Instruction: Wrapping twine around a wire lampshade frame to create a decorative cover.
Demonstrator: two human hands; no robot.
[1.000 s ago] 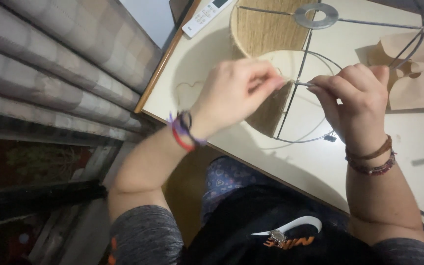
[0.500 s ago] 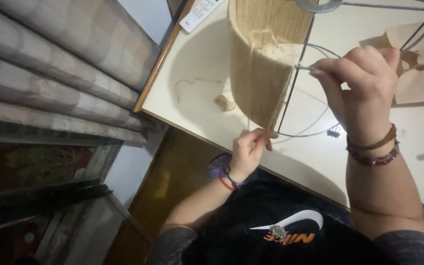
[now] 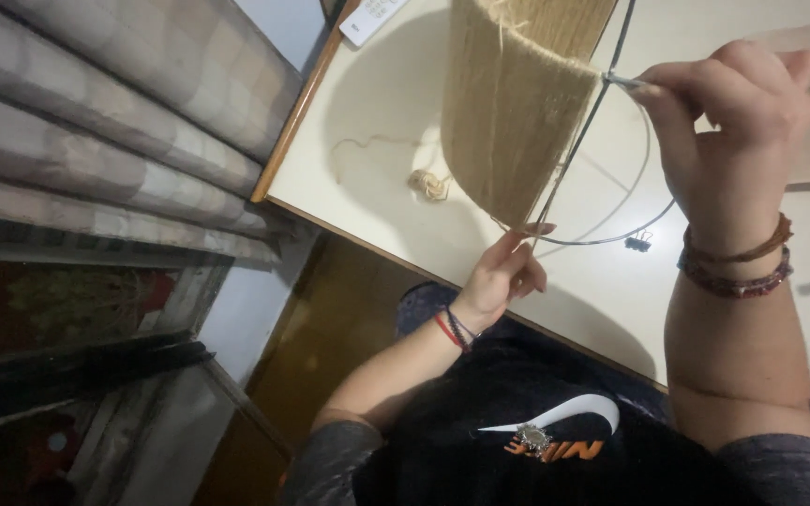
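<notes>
over the pale table [image 3: 377, 112], right hand [image 3: 733, 122] grips the twine-wrapped wire frame [image 3: 517, 103] from above.

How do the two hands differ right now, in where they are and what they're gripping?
The right hand is raised, pinching the wire frame at the top edge of the twine wrapping; the left hand is low, at the table's edge, fingers at the wrapping's bottom corner. The right wrist wears brown and beaded bracelets, the left red and dark bands. Both touch the same lampshade.

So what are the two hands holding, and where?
The right hand pinches a rib of the twine-wrapped wire lampshade frame near its top. The left hand pinches the twine strand at the frame's lower edge.
</notes>
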